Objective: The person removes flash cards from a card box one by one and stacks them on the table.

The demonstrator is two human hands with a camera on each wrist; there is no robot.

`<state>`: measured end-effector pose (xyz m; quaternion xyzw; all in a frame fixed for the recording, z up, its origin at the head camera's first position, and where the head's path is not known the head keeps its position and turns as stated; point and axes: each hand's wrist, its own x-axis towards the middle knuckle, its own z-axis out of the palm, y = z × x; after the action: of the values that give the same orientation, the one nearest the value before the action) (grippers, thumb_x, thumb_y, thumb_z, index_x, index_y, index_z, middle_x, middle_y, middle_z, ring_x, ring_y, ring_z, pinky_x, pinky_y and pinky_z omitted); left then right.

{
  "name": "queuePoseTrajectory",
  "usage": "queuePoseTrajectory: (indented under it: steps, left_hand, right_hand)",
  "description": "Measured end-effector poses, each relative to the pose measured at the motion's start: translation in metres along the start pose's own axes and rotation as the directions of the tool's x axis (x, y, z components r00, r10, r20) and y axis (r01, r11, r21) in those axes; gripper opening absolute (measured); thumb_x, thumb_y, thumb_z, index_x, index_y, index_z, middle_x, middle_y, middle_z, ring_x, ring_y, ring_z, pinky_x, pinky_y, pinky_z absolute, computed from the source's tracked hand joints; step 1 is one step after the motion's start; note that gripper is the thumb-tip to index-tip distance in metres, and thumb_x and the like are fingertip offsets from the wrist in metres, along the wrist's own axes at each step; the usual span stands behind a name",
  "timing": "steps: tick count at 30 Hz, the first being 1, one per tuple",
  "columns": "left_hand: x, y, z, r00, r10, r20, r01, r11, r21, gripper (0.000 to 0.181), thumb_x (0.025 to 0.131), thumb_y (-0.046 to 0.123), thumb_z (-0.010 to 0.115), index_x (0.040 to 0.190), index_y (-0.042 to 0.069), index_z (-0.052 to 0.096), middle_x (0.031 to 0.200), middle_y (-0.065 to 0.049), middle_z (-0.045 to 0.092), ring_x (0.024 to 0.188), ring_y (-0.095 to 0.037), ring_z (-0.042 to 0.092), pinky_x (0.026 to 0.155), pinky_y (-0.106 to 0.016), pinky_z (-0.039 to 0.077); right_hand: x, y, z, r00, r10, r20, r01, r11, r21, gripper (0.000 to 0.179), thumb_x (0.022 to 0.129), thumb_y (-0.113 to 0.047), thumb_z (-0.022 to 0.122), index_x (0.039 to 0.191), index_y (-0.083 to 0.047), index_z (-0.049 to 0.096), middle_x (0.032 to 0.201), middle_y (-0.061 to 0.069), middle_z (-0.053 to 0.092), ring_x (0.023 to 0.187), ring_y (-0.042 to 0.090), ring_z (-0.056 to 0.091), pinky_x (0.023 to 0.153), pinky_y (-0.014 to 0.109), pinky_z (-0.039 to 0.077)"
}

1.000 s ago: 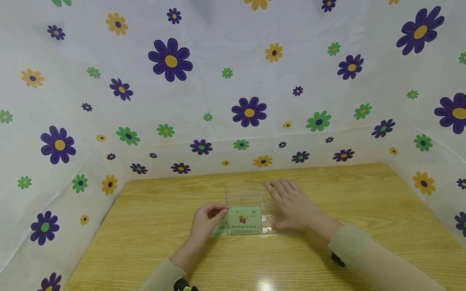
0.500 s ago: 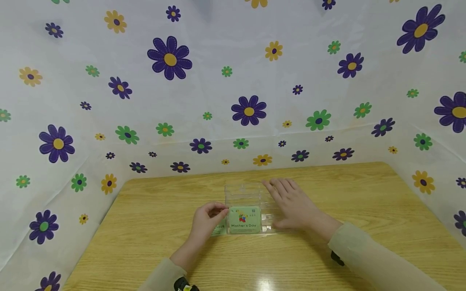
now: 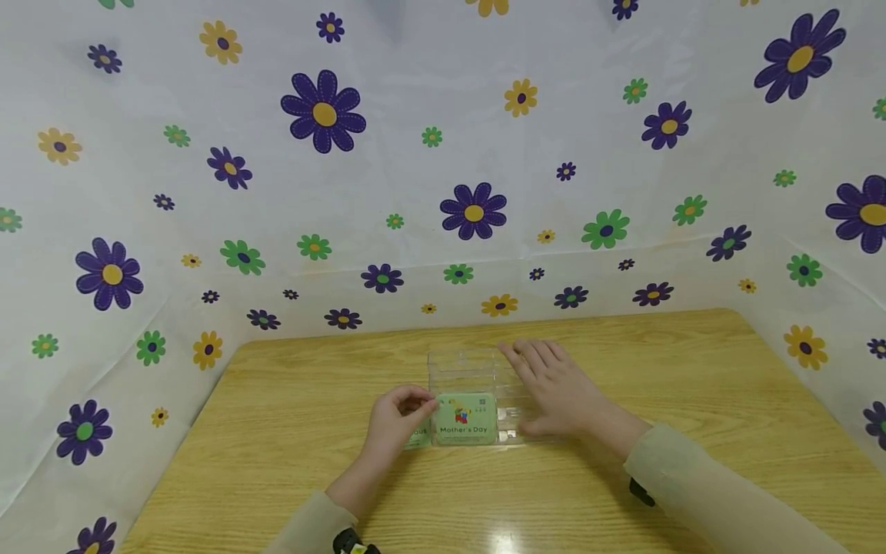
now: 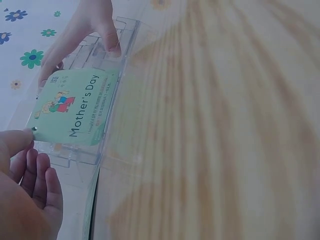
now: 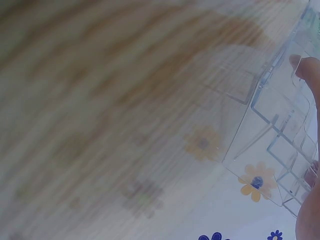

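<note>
A pale green card (image 3: 465,423) printed "Mother's Day" stands in the front left compartment of a clear plastic organizer (image 3: 462,360). In the left wrist view, the thumb and index finger of my left hand (image 3: 391,422) pinch the corner of this card (image 4: 80,107), near a small hole. The other left fingers are loosely curled below. My right hand (image 3: 561,392) grips the organizer's right part, fingers spread across it towards the back and thumb at the front. In the right wrist view the thumb (image 5: 307,70) overlaps the clear wall of the organizer (image 5: 280,135).
A second green card (image 3: 418,437), its print ending in "aus", lies partly hidden behind my left hand. The organizer stands on a wood-grain table (image 3: 291,446). White cloth with printed flowers (image 3: 388,154) hangs behind the table and at both sides.
My left hand has shifted very slightly to the right at the card's corner, covering a bit more of the second card. My right hand keeps its place.
</note>
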<state>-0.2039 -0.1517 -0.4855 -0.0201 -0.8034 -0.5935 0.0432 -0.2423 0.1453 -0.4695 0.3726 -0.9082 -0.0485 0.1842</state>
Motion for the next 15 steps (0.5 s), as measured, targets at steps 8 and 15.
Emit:
queuePoseTrajectory:
  steps: [8, 15]
  left_hand:
    - [-0.0012, -0.0019, -0.0003, 1.0, 0.004, 0.007, -0.003, 1.0, -0.003, 0.009, 0.096, 0.004, 0.078, 0.101, -0.003, 0.076, 0.097, -0.012, 0.074, 0.081, -0.006, 0.061, 0.074, -0.016, 0.054]
    - [-0.0012, -0.0012, 0.0005, 1.0, -0.015, 0.004, 0.015, 1.0, 0.009, 0.01, 0.096, 0.005, 0.078, 0.102, -0.002, 0.077, 0.098, -0.011, 0.075, 0.082, -0.007, 0.062, 0.074, -0.016, 0.053]
  right_hand:
    - [-0.001, 0.0004, 0.003, 1.0, -0.007, -0.017, 0.007, 1.0, -0.019, 0.123, 0.076, -0.069, 0.078, 0.165, -0.002, 0.025, 0.156, 0.018, 0.047, 0.141, 0.033, 0.046, 0.121, 0.051, 0.04]
    - [-0.0011, 0.0007, 0.0029, 0.999, -0.012, -0.038, 0.011, 1.0, -0.008, 0.124, 0.074, -0.069, 0.08, 0.164, -0.001, 0.027, 0.154, 0.019, 0.048, 0.14, 0.034, 0.046, 0.12, 0.052, 0.04]
